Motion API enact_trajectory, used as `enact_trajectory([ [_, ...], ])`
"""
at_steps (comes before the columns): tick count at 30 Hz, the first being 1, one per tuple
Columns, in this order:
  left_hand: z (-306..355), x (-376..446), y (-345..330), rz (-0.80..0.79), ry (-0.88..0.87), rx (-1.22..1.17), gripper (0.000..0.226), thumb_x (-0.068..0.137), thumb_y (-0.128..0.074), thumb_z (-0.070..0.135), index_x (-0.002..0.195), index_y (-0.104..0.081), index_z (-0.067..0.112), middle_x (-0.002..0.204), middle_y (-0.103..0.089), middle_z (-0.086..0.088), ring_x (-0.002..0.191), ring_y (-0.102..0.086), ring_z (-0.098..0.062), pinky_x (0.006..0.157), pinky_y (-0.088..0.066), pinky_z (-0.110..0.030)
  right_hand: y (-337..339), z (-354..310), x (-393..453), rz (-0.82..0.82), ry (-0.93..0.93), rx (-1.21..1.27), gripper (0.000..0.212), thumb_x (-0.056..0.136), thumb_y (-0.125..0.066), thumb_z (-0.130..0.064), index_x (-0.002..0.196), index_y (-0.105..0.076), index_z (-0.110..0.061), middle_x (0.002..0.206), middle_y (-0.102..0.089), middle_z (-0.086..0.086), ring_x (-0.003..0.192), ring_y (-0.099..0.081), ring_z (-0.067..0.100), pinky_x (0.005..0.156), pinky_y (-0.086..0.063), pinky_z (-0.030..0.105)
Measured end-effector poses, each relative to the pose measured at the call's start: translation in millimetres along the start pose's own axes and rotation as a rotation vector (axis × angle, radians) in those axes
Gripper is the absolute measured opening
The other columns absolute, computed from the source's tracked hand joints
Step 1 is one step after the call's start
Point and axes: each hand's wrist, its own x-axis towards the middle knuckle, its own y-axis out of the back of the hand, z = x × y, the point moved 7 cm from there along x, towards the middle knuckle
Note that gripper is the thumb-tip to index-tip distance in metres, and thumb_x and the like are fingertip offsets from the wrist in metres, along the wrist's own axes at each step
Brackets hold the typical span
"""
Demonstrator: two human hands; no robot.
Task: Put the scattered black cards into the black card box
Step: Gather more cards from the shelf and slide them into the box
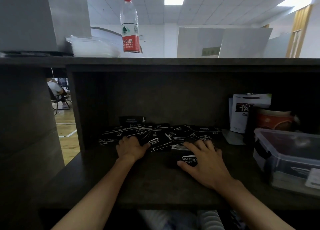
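While both bare hands reach into the dark shelf recess, the black cards (pixel 155 134) lie scattered in a loose heap across the dark table (pixel 147 181), against the back wall at about 12 o'clock from the hands. The left hand (pixel 132 148) lies palm-down on the heap's near edge at 10 o'clock, its grip curled over several cards; whether it actually pinches any, I cannot tell. The right hand (pixel 205 163) sits at 2 o'clock, grip spread wide, fingers over a squared stack of cards (pixel 179 146) and thumb beside a black card box (pixel 185 160) with white script lettering, which rests on the table just under the palm. A second dark box or card (pixel 132 120) stands upright behind the heap. At 3 o'clock, a clear lidded plastic container (pixel 287 158) sits near the right hand, with a white pouch (pixel 242 113) and a reddish cup (pixel 273 118) behind it. On the shelf top (pixel 190 61) above, at 12 o'clock, stands a water bottle (pixel 129 25) with a red cap, just beside stacked clear plastic trays (pixel 93 46).
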Motion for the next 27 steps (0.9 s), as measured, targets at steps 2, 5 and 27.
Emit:
enact_trajectory([
  [2, 0, 5, -3, -0.034, 0.014, -0.121, 0.051, 0.08, -0.063, 0.063, 0.102, -0.066, 0.018, 0.123, -0.057, -0.011, 0.12, -0.051, -0.031, 0.1, -0.041, -0.043, 0, 0, 0, 0.003, -0.006, 0.009, 0.079, 0.076, -0.027, -0.086, 0.144, -0.031, -0.047, 0.13, -0.039, -0.014, 0.125, -0.029, 0.012, 0.105, -0.035, 0.053],
  [5, 0, 6, 4, 0.051, 0.042, -0.525, 0.016, 0.089, -0.065, 0.033, 0.092, -0.066, 0.017, 0.104, -0.067, -0.006, 0.104, -0.061, -0.025, 0.085, -0.044, -0.029, 0, 1, -1, 0.012, -0.009, 0.005, 0.081, 0.075, -0.025, -0.087, 0.144, -0.031, -0.046, 0.13, -0.039, -0.013, 0.125, -0.029, 0.012, 0.106, -0.034, 0.054],
  [27, 95, 26, 5, -0.062, -0.482, -0.332, 0.018, 0.091, -0.066, 0.021, 0.108, -0.07, 0.018, 0.106, -0.071, -0.003, 0.102, -0.066, -0.018, 0.093, -0.052, -0.032, -6, 5, 3, 0.054, -0.005, 0.023, 0.077, 0.077, -0.027, -0.086, 0.143, -0.033, -0.046, 0.128, -0.04, -0.015, 0.126, -0.031, 0.012, 0.106, -0.032, 0.05],
])
